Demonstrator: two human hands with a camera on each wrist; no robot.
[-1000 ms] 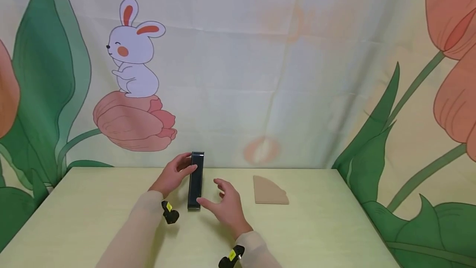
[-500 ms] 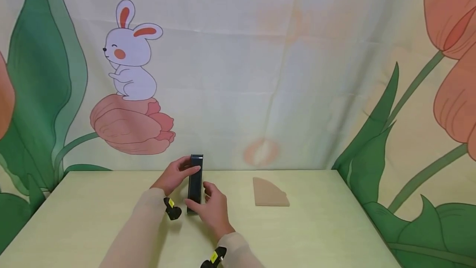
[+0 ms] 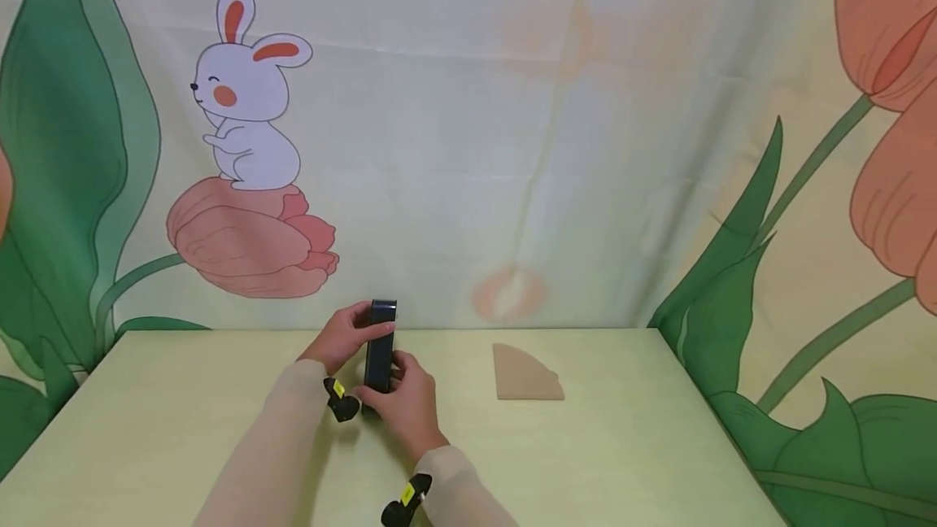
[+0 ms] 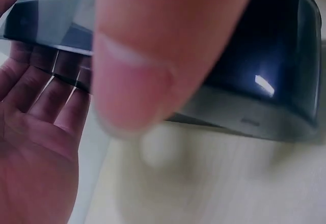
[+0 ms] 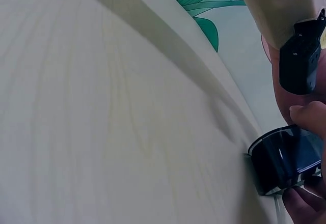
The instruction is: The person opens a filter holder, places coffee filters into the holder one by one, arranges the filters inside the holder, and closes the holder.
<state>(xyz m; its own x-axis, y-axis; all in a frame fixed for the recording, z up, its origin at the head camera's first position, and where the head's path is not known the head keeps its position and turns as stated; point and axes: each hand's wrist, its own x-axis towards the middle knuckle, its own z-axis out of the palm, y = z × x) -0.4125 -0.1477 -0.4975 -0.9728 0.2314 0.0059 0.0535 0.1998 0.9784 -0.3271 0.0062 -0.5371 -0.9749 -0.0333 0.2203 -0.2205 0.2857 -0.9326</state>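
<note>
A long, narrow, glossy black case [image 3: 380, 356] with rounded ends stands on end on the table, as the head view shows. My left hand [image 3: 342, 340] grips its upper part, thumb across the front and fingers behind. Lower down, my right hand [image 3: 411, 409] holds it from the right, with the thumb over the front near the bottom end. In the left wrist view a blurred thumb covers the middle of the black case [image 4: 270, 61]. The right wrist view has the rounded bottom end of the case [image 5: 280, 160] close over the tabletop, between thumb and fingers.
A flat beige quarter-circle piece [image 3: 525, 376] lies on the pale wooden table [image 3: 622, 446], right of the hands. Behind the table's back edge hangs a cloth [image 3: 439, 145] printed with a rabbit and tulips. Each wrist carries a small black camera [image 3: 341, 402].
My right hand has moved left from beside the case and closed round its lower part. My left hand keeps its grip near the top. The beige piece stays put.
</note>
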